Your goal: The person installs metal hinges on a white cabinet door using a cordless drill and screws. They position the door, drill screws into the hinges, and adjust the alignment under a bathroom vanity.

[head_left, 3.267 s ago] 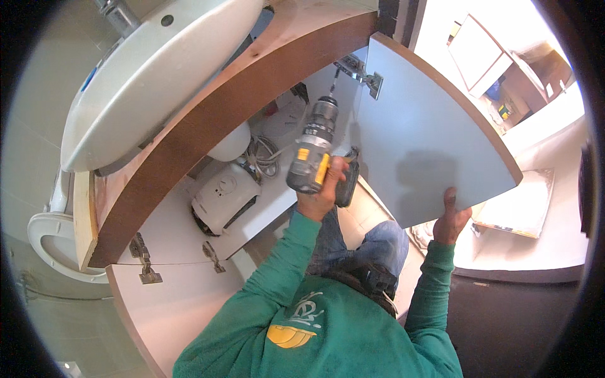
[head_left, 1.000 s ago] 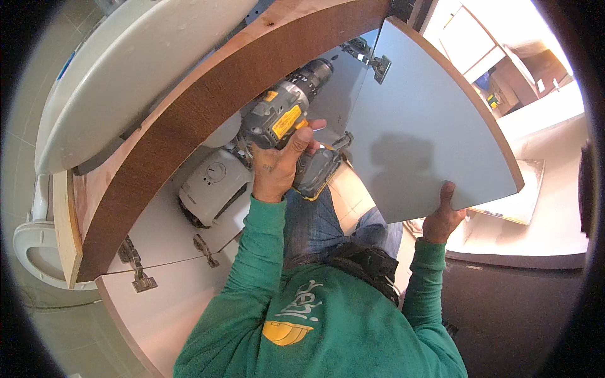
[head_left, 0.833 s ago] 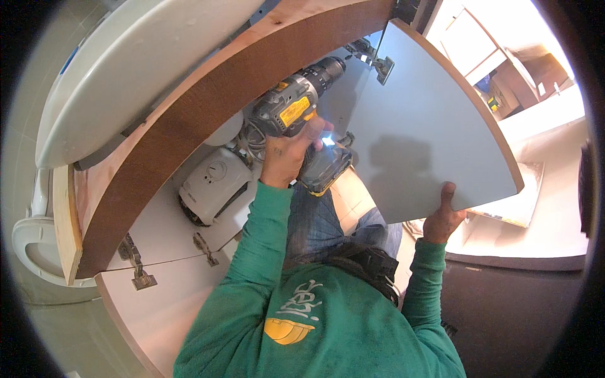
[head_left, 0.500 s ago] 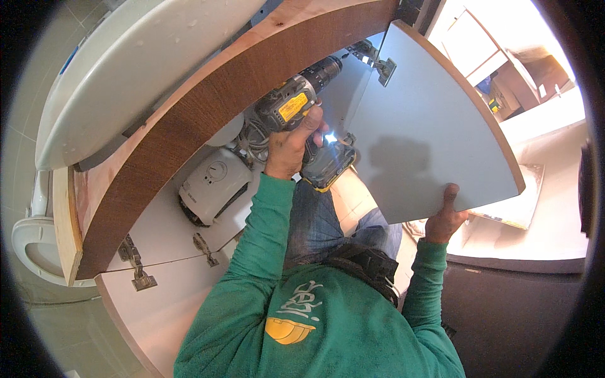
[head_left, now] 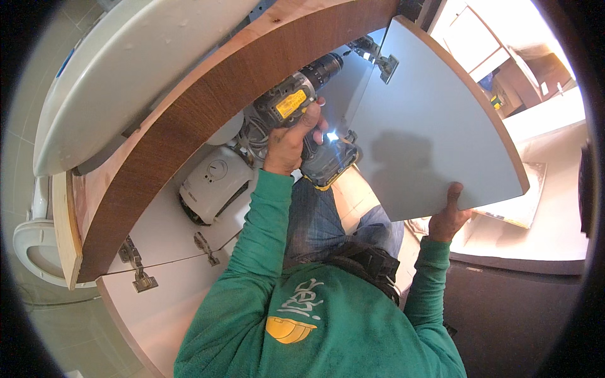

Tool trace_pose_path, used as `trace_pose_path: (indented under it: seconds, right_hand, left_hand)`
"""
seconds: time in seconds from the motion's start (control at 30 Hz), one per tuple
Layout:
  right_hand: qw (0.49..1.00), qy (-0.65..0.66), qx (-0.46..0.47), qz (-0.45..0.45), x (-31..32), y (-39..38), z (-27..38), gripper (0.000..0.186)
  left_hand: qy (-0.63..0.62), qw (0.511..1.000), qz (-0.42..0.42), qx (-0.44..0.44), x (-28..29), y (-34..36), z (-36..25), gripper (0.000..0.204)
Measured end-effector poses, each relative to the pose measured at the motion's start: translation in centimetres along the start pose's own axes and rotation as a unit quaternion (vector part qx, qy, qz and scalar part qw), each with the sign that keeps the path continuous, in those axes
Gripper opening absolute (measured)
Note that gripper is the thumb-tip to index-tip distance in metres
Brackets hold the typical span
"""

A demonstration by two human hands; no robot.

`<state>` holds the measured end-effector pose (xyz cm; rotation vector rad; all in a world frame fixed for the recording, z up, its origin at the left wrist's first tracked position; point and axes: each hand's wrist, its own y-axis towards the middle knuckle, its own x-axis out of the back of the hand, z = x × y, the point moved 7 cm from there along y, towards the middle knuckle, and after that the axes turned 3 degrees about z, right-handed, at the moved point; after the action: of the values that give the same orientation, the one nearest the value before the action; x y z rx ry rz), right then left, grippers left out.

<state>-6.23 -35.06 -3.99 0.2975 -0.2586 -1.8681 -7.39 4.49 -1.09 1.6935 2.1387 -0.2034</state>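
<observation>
My left hand [head_left: 291,140] is wrapped round the handle of a cordless drill [head_left: 293,97], black with a yellow label. Its lit lamp shines above the battery. The drill's tip points at a metal cabinet hinge [head_left: 386,66] at the top of a curved-edge cabinet door [head_left: 435,120]; a small gap shows between tip and hinge. My right hand [head_left: 450,214] grips the door's lower right corner, thumb on the pale face and the other fingers behind it. A second hinge [head_left: 351,137] sits lower on the door, partly hidden by the drill battery.
A curved brown wooden cabinet rim [head_left: 183,120] arches over the left side, under a white basin [head_left: 126,75]. Inside stands a white appliance with a dial [head_left: 214,184]. An open door with hinges [head_left: 142,277] lies lower left, near a toilet [head_left: 44,246]. A dark panel [head_left: 510,309] stands at right.
The door has shifted very slightly up and to the right with my right hand. The drill stays almost in place, its tip still near the upper hinge.
</observation>
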Motion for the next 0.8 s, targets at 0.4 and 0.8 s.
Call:
trace_pose_path:
  seconds: [0.4, 0.8]
  right_hand:
    - [0.999, 0.045, 0.003, -0.007, 0.2, 0.3, -0.6, 0.059]
    - [0.998, 0.065, -0.013, -0.020, 1.4, 2.6, -2.7, 0.054]
  left_hand:
    - [0.008, 1.000, 0.012, -0.026, 0.0, 0.1, -0.1, 0.057]
    - [-0.005, 0.999, 0.033, -0.017, 0.4, 0.2, 0.1, 0.052]
